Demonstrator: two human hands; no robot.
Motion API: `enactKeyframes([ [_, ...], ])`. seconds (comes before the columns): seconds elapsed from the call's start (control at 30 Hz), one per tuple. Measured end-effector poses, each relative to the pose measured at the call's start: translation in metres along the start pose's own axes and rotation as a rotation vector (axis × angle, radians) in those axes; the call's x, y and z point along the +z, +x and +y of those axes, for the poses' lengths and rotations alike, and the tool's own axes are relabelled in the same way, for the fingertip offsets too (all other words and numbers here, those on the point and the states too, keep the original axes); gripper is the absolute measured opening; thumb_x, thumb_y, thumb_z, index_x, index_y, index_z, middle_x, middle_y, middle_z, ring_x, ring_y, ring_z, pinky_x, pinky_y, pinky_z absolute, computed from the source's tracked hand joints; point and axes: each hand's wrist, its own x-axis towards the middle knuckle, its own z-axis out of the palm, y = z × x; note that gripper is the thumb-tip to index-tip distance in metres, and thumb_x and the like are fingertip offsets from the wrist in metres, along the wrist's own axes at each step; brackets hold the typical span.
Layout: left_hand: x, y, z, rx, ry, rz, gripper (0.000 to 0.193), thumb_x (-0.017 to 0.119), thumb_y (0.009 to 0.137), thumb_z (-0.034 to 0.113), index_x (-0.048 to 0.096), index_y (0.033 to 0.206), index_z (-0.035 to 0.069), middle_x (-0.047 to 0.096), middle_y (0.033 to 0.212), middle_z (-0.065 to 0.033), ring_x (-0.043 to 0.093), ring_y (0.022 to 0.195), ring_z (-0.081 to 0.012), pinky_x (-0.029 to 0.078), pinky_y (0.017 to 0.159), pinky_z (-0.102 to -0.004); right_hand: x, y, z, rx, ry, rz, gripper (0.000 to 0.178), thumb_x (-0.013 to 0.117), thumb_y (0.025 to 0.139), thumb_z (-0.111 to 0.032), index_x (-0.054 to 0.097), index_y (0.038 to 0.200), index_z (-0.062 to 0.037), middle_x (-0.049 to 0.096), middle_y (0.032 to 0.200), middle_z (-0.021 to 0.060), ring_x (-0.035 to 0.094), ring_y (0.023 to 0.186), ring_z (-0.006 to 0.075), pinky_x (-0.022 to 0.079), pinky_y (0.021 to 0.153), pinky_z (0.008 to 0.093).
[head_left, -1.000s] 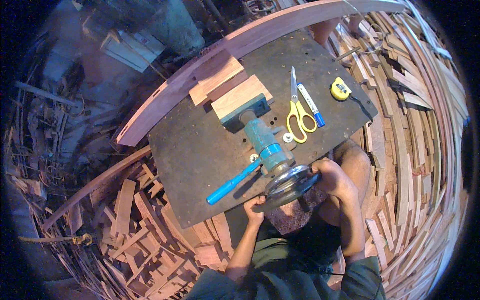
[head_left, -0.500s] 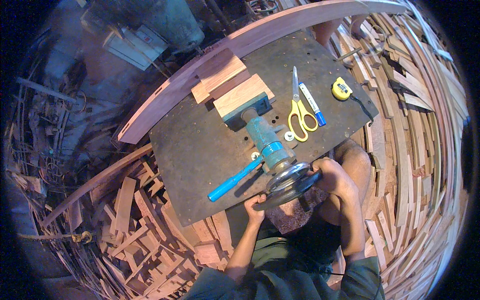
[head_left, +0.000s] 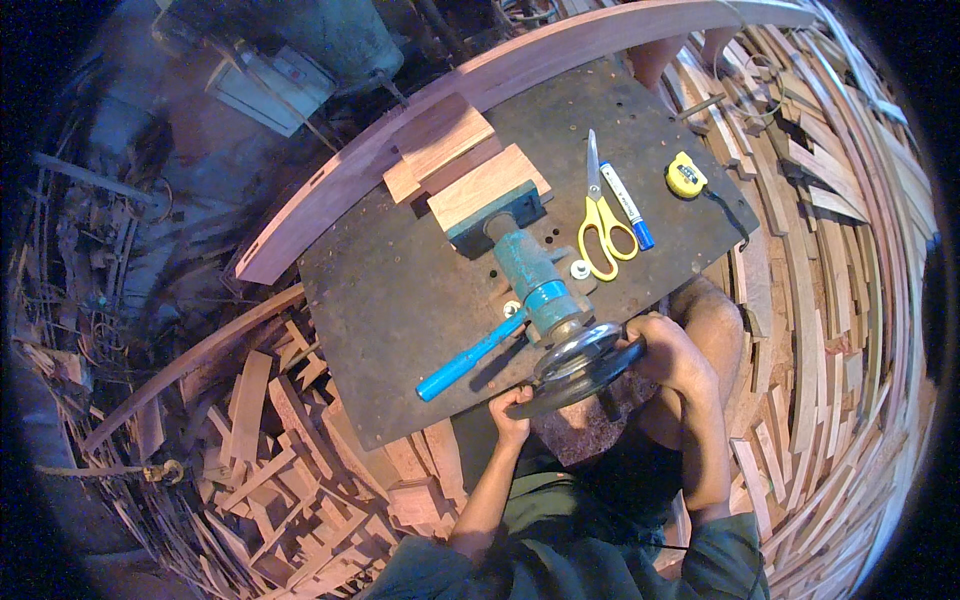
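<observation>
Both of my hands are on the rim of a dark metal handwheel (head_left: 590,375) at the near edge of the bench. My left hand (head_left: 512,412) is closed round its left side, my right hand (head_left: 662,345) round its right side. From the wheel a worn blue clamp screw housing (head_left: 530,265) runs away from me, with a blue lever (head_left: 470,358) sticking out to its left. At its far end a jaw faced with a wooden block (head_left: 490,190) stands close to a second wooden block (head_left: 445,140), which rests against a long curved wooden beam (head_left: 340,185).
On the dark bench top (head_left: 370,330) lie yellow-handled scissors (head_left: 605,240), a white and blue marker (head_left: 627,205) and a yellow tape measure (head_left: 685,177). Wood offcuts (head_left: 290,470) are heaped at left, long strips (head_left: 830,300) at right. A person's legs (head_left: 655,62) show beyond the beam.
My hands stay on the handwheel in almost the same place. The view has shifted very slightly; nothing on the bench has visibly moved.
</observation>
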Motion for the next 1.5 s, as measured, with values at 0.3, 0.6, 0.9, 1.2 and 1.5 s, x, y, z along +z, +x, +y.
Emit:
enactKeyframes([
  [0.3,0.003,0.003,0.012,-0.005,0.017,0.009,0.045,0.059,0.090,0.014,0.034,0.054,0.006,0.037,0.053,0.0017,0.033,0.052,-0.0077,0.027,0.049,-0.0267,0.007,-0.001,0.008,-0.120,0.086,0.122,0.025,0.074,0.063,0.000,0.058,0.079,-0.0062,0.063,0.075,0.0125,0.060,0.073,0.0343,0.048,0.067,0.0380],
  [0.6,0.008,0.005,0.022,0.005,0.077,0.075,0.048,0.060,0.089,0.018,0.034,0.053,0.003,0.031,0.049,-0.0005,0.028,0.047,-0.0101,0.021,0.045,-0.0321,0.014,-0.009,0.008,-0.057,0.417,0.193,0.031,0.072,0.058,0.008,0.060,0.083,-0.0056,0.064,0.080,0.0138,0.060,0.079,0.0337,0.048,0.070,0.0380],
  [0.9,0.008,0.005,0.030,0.014,0.113,0.085,0.045,0.060,0.089,0.015,0.034,0.054,0.003,0.029,0.050,-0.0012,0.027,0.046,-0.0113,0.020,0.045,-0.0329,-0.002,0.007,-0.016,0.225,0.009,-0.030,0.020,0.070,0.075,-0.006,0.056,0.063,0.0015,0.061,0.073,0.0221,0.060,0.075,0.0388,0.046,0.068,0.0432],
  [1.2,0.016,-0.002,-0.017,0.010,0.018,0.137,0.042,0.060,0.089,0.020,0.041,0.057,0.000,0.034,0.052,0.0007,0.033,0.050,-0.0086,0.025,0.047,-0.0307,-0.004,0.012,-0.049,0.152,-0.117,0.020,0.011,0.071,0.063,-0.002,0.065,0.071,-0.0014,0.065,0.080,0.0193,0.061,0.082,0.0387,0.048,0.077,0.0431],
  [1.5,0.005,-0.009,-0.019,-0.150,0.126,0.033,0.032,0.064,0.084,0.015,0.053,0.061,-0.004,0.053,0.057,-0.0028,0.049,0.055,-0.0098,0.040,0.052,-0.0290,-0.009,0.011,-0.037,0.120,-0.061,-0.036,0.015,0.070,0.059,0.000,0.066,0.074,-0.0023,0.065,0.079,0.0167,0.061,0.081,0.0384,0.048,0.075,0.0423],
])
